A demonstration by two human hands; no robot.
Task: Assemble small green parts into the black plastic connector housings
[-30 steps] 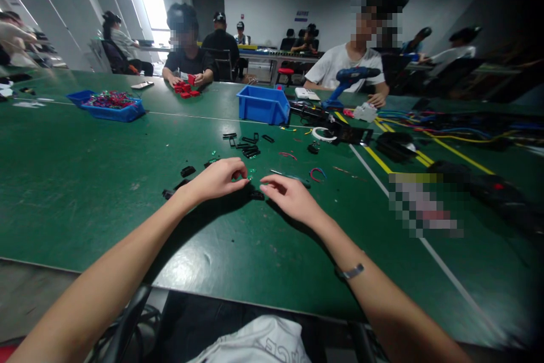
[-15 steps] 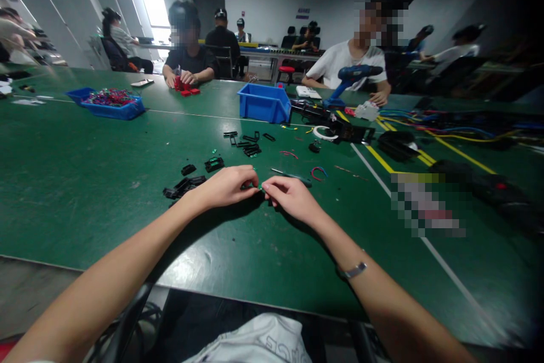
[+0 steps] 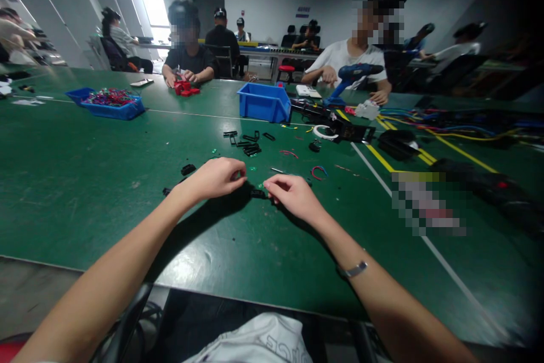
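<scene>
A small black part (image 3: 257,193) lies on the green table between my hands, close to the fingertips of my right hand (image 3: 293,196). Those fingers are pinched together near a bit of green; what they hold is too small to make out. My left hand (image 3: 220,176) hovers to the left of the black part, its fingers curled in, and whatever they may grip is hidden. Small green pieces (image 3: 253,169) lie just beyond my hands. Under and beside my left wrist is another black part (image 3: 187,169). Several black frames (image 3: 251,149) are scattered farther off.
A blue bin (image 3: 264,103) stands ahead, with a blue tray (image 3: 114,111) of colourful wires to the left. The screwdriver (image 3: 279,171) lies beyond my right hand. A blue power drill (image 3: 355,75) and cables are at right. Two people sit opposite.
My left hand has moved left and slightly away from my right hand, uncovering the black part between them. Opposite at right, a person's hand has risen into view beside the drill.
</scene>
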